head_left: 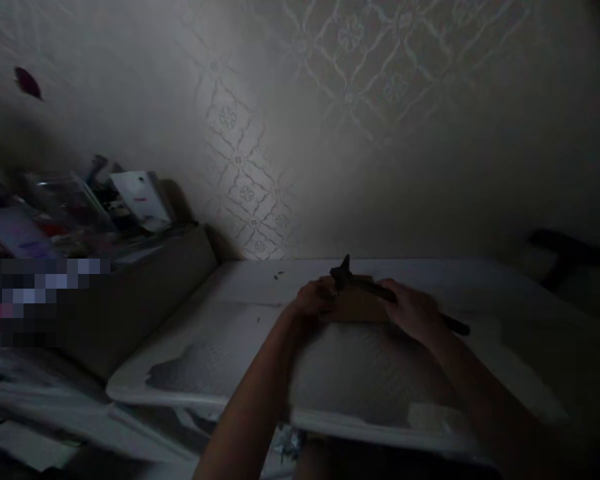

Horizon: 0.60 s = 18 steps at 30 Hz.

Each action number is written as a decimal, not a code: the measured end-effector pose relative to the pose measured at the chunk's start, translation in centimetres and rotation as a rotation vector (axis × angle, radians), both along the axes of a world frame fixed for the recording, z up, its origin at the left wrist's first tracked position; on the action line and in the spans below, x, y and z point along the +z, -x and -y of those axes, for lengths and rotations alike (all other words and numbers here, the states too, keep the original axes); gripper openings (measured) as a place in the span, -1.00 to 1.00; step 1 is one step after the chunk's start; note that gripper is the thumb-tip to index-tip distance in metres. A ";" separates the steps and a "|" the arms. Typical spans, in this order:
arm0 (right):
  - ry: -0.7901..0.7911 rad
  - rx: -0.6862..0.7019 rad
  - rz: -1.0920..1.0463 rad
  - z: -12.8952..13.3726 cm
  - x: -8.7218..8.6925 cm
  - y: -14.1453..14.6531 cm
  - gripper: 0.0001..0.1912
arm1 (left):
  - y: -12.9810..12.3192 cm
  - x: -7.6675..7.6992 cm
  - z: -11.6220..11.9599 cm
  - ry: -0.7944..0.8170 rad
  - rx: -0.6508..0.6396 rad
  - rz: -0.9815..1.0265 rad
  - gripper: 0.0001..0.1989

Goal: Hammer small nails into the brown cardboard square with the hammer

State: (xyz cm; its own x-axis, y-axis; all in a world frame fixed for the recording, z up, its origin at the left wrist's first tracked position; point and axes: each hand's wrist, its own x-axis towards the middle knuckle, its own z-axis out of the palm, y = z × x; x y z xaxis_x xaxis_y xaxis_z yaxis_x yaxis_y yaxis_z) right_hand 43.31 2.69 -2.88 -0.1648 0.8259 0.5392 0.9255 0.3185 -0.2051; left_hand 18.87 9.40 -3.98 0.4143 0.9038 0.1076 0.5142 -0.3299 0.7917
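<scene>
In the head view my right hand (414,308) is wrapped round the dark handle of a hammer (365,283). The hammer's head, with a pointed end turned up, is over the left part of a brown board (363,308). That board lies on a white table (250,287). At its left edge is my left hand (314,299), fingers curled in close beside the hammer head. What those fingers pinch, perhaps something small, is too dark to make out.
A few small dark bits (279,274) lie on the table left of the board. On the left, a cabinet (150,300) carries a white box (141,197) and clutter. A patterned wall (250,187) rises behind the table. A dark object (570,250) juts in at right.
</scene>
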 end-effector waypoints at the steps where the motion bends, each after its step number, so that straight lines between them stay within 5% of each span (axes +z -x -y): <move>1: 0.006 0.008 0.004 0.0 0.0 0.0 -0.71 | 0.0 0.0 0.0 -0.001 0.001 0.001 -0.72; 18: -0.003 0.015 -0.011 0.0 0.0 0.0 -0.72 | 0.0 0.0 0.0 0.007 -0.016 0.015 -0.72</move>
